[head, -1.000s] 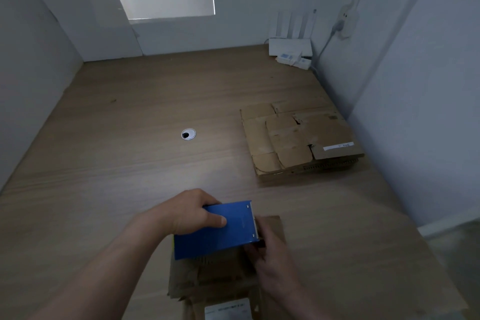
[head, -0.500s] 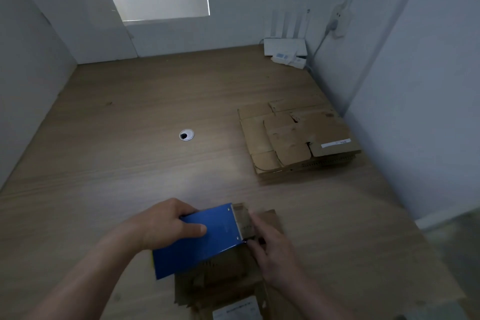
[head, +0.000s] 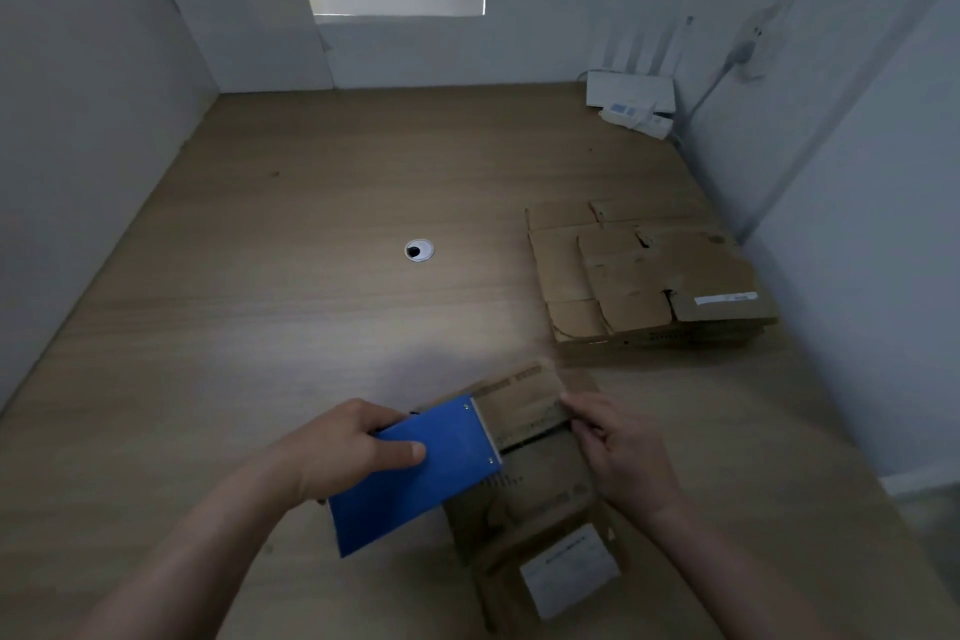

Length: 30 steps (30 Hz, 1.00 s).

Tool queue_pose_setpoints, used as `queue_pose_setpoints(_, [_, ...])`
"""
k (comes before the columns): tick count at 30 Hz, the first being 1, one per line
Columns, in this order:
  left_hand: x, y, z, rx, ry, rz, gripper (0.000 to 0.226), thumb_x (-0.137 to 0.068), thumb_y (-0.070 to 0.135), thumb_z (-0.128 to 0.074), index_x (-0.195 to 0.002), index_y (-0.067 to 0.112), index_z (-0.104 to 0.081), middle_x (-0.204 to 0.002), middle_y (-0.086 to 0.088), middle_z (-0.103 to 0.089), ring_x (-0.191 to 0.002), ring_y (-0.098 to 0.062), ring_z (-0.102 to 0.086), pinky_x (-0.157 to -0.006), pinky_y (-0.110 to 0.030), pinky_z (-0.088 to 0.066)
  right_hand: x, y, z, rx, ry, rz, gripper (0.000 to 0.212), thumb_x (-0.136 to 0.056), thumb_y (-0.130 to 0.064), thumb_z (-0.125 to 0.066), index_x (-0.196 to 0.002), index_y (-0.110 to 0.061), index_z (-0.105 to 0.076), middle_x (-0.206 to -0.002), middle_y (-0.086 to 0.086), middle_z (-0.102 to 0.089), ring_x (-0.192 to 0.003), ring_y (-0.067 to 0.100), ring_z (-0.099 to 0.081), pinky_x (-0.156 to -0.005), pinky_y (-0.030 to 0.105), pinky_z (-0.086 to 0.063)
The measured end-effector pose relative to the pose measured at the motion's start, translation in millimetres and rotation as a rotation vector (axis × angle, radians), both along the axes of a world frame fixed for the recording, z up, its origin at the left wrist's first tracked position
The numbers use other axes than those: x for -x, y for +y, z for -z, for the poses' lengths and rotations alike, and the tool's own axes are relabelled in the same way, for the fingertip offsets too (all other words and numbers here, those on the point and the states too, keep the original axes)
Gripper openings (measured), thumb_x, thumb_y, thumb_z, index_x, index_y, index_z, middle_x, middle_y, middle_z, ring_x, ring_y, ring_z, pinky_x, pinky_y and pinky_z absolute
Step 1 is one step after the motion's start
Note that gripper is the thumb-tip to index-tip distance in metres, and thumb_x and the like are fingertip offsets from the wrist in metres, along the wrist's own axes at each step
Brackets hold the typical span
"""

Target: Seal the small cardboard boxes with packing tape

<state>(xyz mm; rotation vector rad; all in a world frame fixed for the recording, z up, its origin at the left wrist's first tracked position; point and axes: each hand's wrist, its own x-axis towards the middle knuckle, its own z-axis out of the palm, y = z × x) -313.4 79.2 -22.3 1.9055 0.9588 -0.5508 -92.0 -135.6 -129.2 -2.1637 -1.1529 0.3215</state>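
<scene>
Through the head camera I looked down at a wooden table [head: 260, 327] in dim light. Near the bottom edge, the person's left hand [head: 343, 447] gripped a flat blue tape dispenser [head: 415, 473], fingers curled over its far side and the thumb pressed on its top face. From the dispenser's metal edge a brown printed strip, which I took to be the packing tape [head: 524, 411], ran rightward to the right hand [head: 618, 452], whose fingertips pinched its free end. Directly below the strip and both hands lay a small cardboard box [head: 524, 499], with a white label [head: 569, 569] on its near part. I could not tell whether the strip touched the box or hung just above it. Well apart, toward the right wall, lay a stack of flattened cardboard [head: 649, 276]. I saw a round cable hole [head: 418, 250] mid-table and a white router [head: 630, 91] in the far corner. I judged the work to be at an early stage: tape was drawn out over this box but not yet pressed down or cut, I saw no finished seam, and the flat stack looked untouched.
</scene>
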Motion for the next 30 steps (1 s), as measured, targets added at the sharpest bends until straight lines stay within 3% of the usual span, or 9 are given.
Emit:
queue_pose_setpoints(3, [-14.1,-5.5,4.7,-0.008,-0.016,-0.009,0.035,-0.088,0.054,-0.062,-0.117,0.036,-0.068,-0.109,0.01,-0.069,-0.1,-0.014,-0.063,-0.096,-0.044,-0.049,-7.9,-3.5,4.9,0.017,-0.03,-0.001,0.029,-0.094,-0.007,-0.064,-0.12,-0.02,-0.071,-0.116,-0.004,-0.069,-0.103,0.004,-0.059,-0.092,0.016,-0.047])
queue_pose_setpoints(7, [-20.8,-4.2,9.6,-0.014,-0.028,-0.019,0.026,-0.095,0.044,-0.061,-0.116,0.032,-0.069,-0.11,0.01,-0.069,-0.1,-0.012,-0.062,-0.09,-0.036,-0.047,-4.7,-9.1,1.9,0.101,0.108,-0.029,0.031,-0.1,-0.024,-0.055,-0.129,-0.025,-0.064,-0.125,-0.015,-0.06,-0.114,-0.004,-0.052,-0.096,0.003,-0.031])
queue_pose_setpoints(9, [-21.4,-3.2,10.8,-0.015,-0.023,-0.015,0.025,-0.095,0.045,-0.061,-0.115,0.033,-0.068,-0.109,0.01,-0.068,-0.099,-0.011,-0.062,-0.084,-0.033,-0.046,0.9,-4.2,-0.5,0.085,0.219,0.045,0.024,-0.103,-0.036,-0.047,-0.115,-0.032,-0.068,-0.114,-0.021,-0.064,-0.099,-0.01,-0.056,-0.082,0.005,-0.039])
queue_pose_setpoints(12, [-23.1,-2.7,11.0,-0.009,-0.012,-0.008,0.025,-0.095,0.045,-0.059,-0.115,0.033,-0.068,-0.107,0.011,-0.068,-0.098,-0.009,-0.061,-0.079,-0.03,-0.043,5.4,8.4,0.3,0.092,0.281,0.189,0.016,-0.102,-0.039,-0.049,-0.095,-0.035,-0.063,-0.089,-0.015,-0.065,-0.083,0.0,-0.059,-0.065,0.018,-0.043])
queue_pose_setpoints(15, [-23.8,-1.4,9.8,0.003,0.001,-0.005,0.025,-0.095,0.046,-0.059,-0.114,0.032,-0.068,-0.108,0.011,-0.068,-0.099,-0.011,-0.062,-0.083,-0.032,-0.044,5.2,10.7,1.3,0.11,0.266,0.204,0.004,-0.1,-0.037,-0.054,-0.1,-0.039,-0.058,-0.095,-0.019,-0.062,-0.089,-0.002,-0.058,-0.07,0.022,-0.048])
queue_pose_setpoints(20, [-13.8,-2.5,9.9,0.024,0.003,0.03,0.022,-0.095,0.049,-0.058,-0.11,0.035,-0.068,-0.103,0.013,-0.07,-0.095,-0.008,-0.064,-0.084,-0.03,-0.046,3.4,11.5,2.8,0.13,0.276,0.199,0.009,-0.099,-0.034,-0.057,-0.097,-0.043,-0.055,-0.096,-0.02,-0.061,-0.092,-0.002,-0.057,-0.074,0.024,-0.05])
queue_pose_setpoints(25, [35.0,11.8,11.3,0.052,0.099,0.0,0.019,-0.094,0.047,-0.062,-0.11,0.041,-0.07,-0.1,0.017,-0.074,-0.091,-0.005,-0.069,-0.093,-0.038,-0.051,2.4,11.2,2.7,0.099,0.269,0.207,0.009,-0.098,-0.032,-0.059,-0.099,-0.041,-0.057,-0.095,-0.023,-0.06,-0.09,-0.006,-0.056,-0.067,0.018,-0.042])
queue_pose_setpoints(30, [70.9,28.9,8.8,0.029,0.169,-0.064,0.021,-0.09,0.052,-0.064,-0.108,0.042,-0.071,-0.098,0.017,-0.075,-0.089,-0.008,-0.071,-0.094,-0.046,-0.054,2.5,10.3,3.8,0.075,0.285,0.224,0.011,-0.097,-0.029,-0.061,-0.099,-0.039,-0.059,-0.095,-0.021,-0.062,-0.09,-0.003,-0.058,-0.07,0.023,-0.047])
